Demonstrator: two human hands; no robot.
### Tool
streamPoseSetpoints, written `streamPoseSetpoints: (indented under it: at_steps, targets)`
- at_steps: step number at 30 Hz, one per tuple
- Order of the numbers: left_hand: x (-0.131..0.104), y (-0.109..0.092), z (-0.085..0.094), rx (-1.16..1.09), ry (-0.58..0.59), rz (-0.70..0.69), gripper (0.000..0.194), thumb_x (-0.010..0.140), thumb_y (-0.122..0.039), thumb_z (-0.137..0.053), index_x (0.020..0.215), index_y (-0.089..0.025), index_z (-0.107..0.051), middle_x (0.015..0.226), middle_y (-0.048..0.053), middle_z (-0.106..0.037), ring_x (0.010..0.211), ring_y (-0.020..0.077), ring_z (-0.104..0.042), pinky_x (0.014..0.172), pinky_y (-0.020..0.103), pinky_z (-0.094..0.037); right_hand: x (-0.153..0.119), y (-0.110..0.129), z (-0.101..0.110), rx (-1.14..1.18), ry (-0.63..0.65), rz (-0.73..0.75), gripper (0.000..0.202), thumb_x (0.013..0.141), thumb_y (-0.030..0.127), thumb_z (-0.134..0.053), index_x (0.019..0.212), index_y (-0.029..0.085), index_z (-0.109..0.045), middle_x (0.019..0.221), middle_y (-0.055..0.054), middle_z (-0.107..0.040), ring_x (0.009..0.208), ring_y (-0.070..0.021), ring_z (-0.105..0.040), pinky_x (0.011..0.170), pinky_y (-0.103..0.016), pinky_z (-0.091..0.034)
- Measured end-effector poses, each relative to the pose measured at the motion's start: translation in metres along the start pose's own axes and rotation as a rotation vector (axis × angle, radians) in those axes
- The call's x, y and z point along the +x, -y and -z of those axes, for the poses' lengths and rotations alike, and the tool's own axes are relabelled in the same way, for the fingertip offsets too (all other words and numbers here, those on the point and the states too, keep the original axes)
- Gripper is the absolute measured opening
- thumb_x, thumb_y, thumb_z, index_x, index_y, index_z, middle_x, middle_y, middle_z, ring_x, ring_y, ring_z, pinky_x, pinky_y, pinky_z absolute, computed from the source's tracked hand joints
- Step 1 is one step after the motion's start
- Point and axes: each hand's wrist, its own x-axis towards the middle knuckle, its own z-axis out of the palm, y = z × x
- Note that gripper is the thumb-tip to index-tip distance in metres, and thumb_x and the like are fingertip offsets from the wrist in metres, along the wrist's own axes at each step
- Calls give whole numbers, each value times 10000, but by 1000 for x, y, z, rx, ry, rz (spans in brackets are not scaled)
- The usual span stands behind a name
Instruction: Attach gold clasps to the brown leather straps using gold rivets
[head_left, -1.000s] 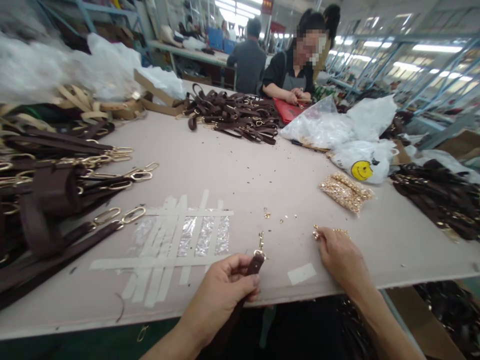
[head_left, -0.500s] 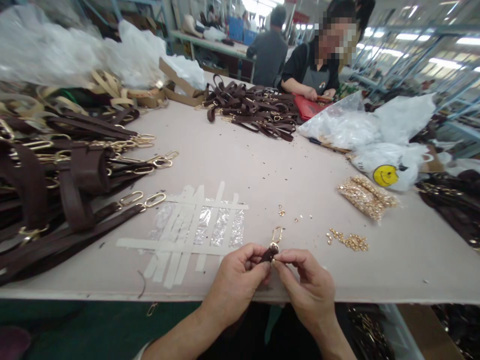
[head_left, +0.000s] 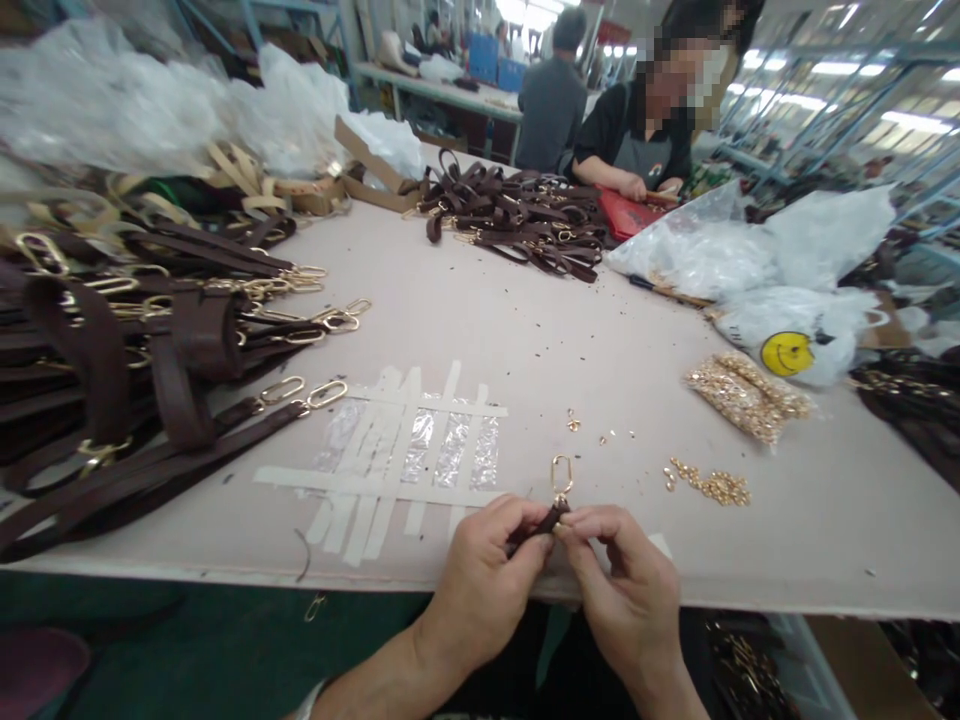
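Observation:
Near the table's front edge, my left hand [head_left: 491, 565] is closed around the end of a dark brown leather strap [head_left: 553, 515]. A gold oval ring [head_left: 561, 476] is looped through that end and points away from me over the table. My right hand [head_left: 626, 565] pinches at the strap's end from the right, its thumb and forefinger pressed together beside the ring; whether a small part is between these fingertips is hidden. To the right of my hands lies a loose heap of small gold metal pieces [head_left: 716, 487].
Brown straps with gold rings [head_left: 187, 340] are piled at left, and more straps [head_left: 517, 215] lie at the far side. Tape strips [head_left: 382, 480] cross the tabletop. A clear bag of gold pieces [head_left: 746, 395] and white plastic bags [head_left: 795, 325] sit at right. A co-worker [head_left: 637, 140] handles a red item opposite.
The view has shifted slightly, so the table's contents sit a little further right. The ring stands more upright, and the strap end has turned slightly in my fingers.

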Motion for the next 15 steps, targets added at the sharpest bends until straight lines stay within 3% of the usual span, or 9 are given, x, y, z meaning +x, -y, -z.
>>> streamPoseSetpoints:
  at_steps: [2, 5, 10, 13, 15]
  targets:
    - [-4, 0, -2, 31, -15, -39, 198, 832, -85, -569, 876, -202, -723, 798, 13, -646, 782, 166, -591, 708, 275, -437, -2, -1, 0, 64, -47, -87, 48, 866, 245, -662, 872, 239, -615, 831, -14, -677, 787, -157, -678, 719, -247, -576]
    - [-9, 4, -5, 100, -45, -118, 195, 798, -56, -592, 857, -192, -719, 777, 24, -647, 777, 173, -600, 697, 280, -442, -3, -5, 2, 186, -95, -219, 254, 758, 368, -772, 906, 221, -629, 835, -48, -708, 733, -193, -697, 669, -277, -608]
    - [-8, 9, -5, 303, -14, -303, 199, 758, -69, -578, 896, -149, -695, 807, 85, -688, 750, 201, -629, 668, 300, -484, -5, -27, -4, 382, -15, -437, 523, 603, 462, -862, 1022, 236, -645, 819, -85, -752, 747, -271, -733, 604, -313, -640]
    - [-4, -6, 12, 415, 98, -348, 172, 801, -126, -583, 930, -159, -693, 816, 89, -704, 753, 205, -642, 683, 301, -512, -7, -34, 3, 459, -31, -513, 522, 602, 434, -867, 1044, 260, -651, 830, -98, -759, 735, -286, -740, 592, -330, -649]
    - [-2, -18, 39, 542, 81, -312, 140, 858, -194, -582, 948, -173, -686, 868, 89, -702, 814, 216, -646, 755, 320, -524, -10, -38, 23, 447, -57, -554, 460, 607, 422, -862, 992, 253, -677, 837, -107, -758, 723, -291, -739, 601, -343, -650]
